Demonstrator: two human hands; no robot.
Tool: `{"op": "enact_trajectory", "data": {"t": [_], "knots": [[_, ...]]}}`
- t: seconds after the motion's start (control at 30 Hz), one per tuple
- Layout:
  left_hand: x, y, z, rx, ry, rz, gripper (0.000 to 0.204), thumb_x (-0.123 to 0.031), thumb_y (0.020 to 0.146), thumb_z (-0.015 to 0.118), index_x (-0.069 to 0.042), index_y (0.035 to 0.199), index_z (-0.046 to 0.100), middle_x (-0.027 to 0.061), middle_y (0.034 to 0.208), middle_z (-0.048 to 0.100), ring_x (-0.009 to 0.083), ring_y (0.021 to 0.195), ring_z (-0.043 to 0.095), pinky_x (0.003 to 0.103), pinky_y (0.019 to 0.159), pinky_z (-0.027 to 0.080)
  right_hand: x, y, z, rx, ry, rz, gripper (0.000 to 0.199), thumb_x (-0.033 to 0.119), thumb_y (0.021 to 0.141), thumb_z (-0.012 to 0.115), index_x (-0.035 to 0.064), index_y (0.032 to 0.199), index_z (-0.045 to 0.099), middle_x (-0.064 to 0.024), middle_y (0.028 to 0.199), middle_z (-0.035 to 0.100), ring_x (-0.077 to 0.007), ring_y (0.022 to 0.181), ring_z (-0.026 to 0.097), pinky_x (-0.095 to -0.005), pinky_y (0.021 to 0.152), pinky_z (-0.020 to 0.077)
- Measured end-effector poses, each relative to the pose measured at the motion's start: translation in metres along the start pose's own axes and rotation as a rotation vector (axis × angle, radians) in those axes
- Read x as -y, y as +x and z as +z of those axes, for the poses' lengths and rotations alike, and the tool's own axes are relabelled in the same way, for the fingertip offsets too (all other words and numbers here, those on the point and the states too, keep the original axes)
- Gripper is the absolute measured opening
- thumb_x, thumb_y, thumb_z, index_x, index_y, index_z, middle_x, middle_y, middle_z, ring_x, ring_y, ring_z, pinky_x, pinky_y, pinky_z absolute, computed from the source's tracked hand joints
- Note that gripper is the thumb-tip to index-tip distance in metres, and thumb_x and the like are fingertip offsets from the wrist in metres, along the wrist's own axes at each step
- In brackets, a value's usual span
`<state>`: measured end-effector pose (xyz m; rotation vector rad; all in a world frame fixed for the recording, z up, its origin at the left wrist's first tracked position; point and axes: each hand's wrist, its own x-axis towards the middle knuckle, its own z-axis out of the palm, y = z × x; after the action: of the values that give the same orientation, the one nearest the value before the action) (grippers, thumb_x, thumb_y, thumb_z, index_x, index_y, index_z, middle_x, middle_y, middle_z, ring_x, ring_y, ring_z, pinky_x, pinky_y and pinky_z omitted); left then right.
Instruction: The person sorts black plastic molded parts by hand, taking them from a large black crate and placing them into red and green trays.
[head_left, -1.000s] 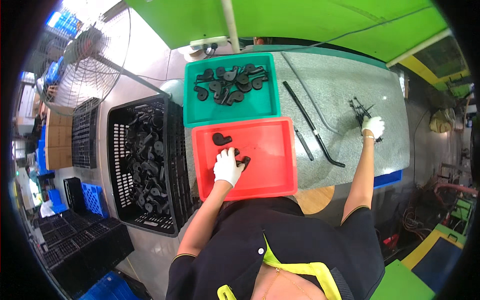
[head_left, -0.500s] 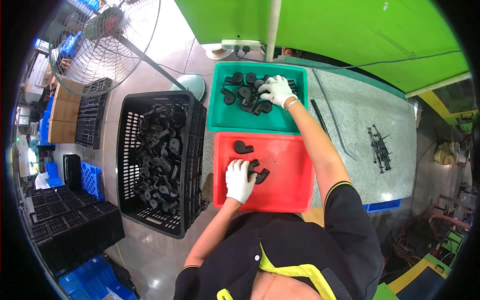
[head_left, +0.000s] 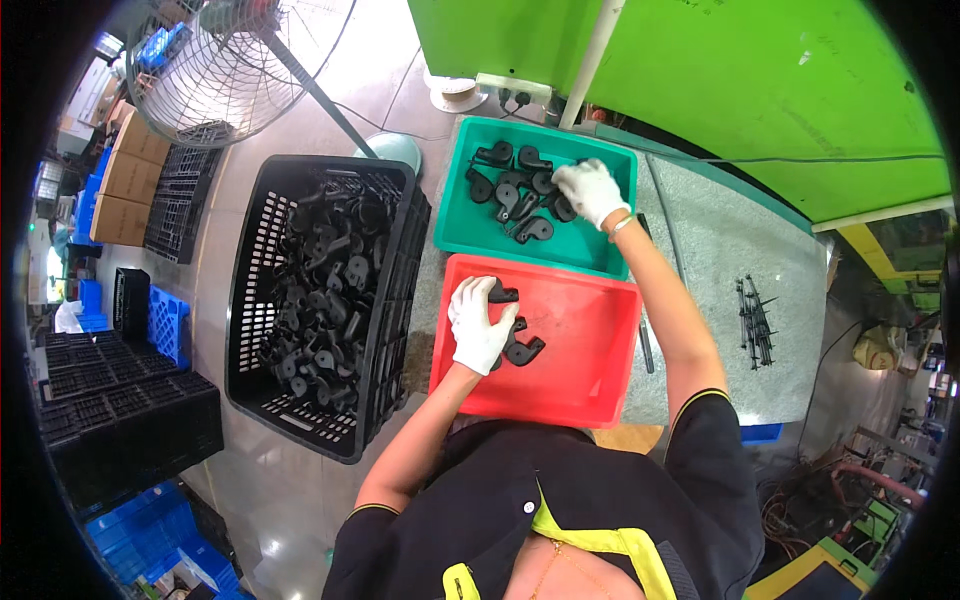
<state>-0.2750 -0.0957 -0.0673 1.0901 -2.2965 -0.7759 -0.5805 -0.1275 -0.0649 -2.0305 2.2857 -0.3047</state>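
My left hand [head_left: 480, 325], in a white glove, is over the left part of the red tray [head_left: 600, 390]. Its thumb and fingers close around a hooked black plastic part [head_left: 504, 293], partly hidden by the glove. Just below, another curved black part [head_left: 525, 350] lies on the tray floor beside the palm. My right hand [head_left: 592, 192], also gloved, is at the right side of the green tray [head_left: 465, 228] with its fingers bent together. What those fingertips hold, if anything, is hidden. Several similar black parts [head_left: 508, 195] lie next to it in that tray.
To the left stands a black crate [head_left: 385, 330] heaped with black parts. On the grey tabletop [head_left: 700, 395] at right lie a bundle of thin black rods [head_left: 755, 320] and a long metal rod. A fan [head_left: 215, 75] stands at far left, and a green panel [head_left: 740, 90] rises behind the table.
My left hand has moved up the red tray from the lower parts to the upper one. The right hand has shifted toward the green tray's right side. The whole view has tilted slightly.
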Motion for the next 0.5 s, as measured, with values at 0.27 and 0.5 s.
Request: {"op": "enact_trajectory", "data": {"t": [0.27,0.5], "knots": [[0.007,-0.022,0.015,-0.045,-0.007,0.065,0.05,-0.024,0.068,0.072,-0.009,0.111,0.053,0.0125,0.11,0.055,0.0334,0.11,0.048,0.046,0.094,0.036,0.026,-0.014,0.023,-0.042,-0.19,-0.187,0.022,0.025,0.073,0.066,0.0217,0.095,0.067,-0.009,0.09,0.059,-0.0305,0.1,0.053,-0.0593,0.103,0.026],[-0.001,-0.035,0.016,0.085,-0.078,-0.131,0.054,-0.033,0.073,0.069,-0.011,0.117,0.05,0.012,0.122,0.049,0.0313,0.122,0.04,0.047,0.1,0.032,0.016,-0.002,0.029,-0.19,-0.012,-0.375,0.014,0.03,0.076,0.065,0.0164,0.079,0.067,-0.0012,0.071,0.061,-0.0181,0.077,0.057,-0.0512,0.105,0.029]]}}
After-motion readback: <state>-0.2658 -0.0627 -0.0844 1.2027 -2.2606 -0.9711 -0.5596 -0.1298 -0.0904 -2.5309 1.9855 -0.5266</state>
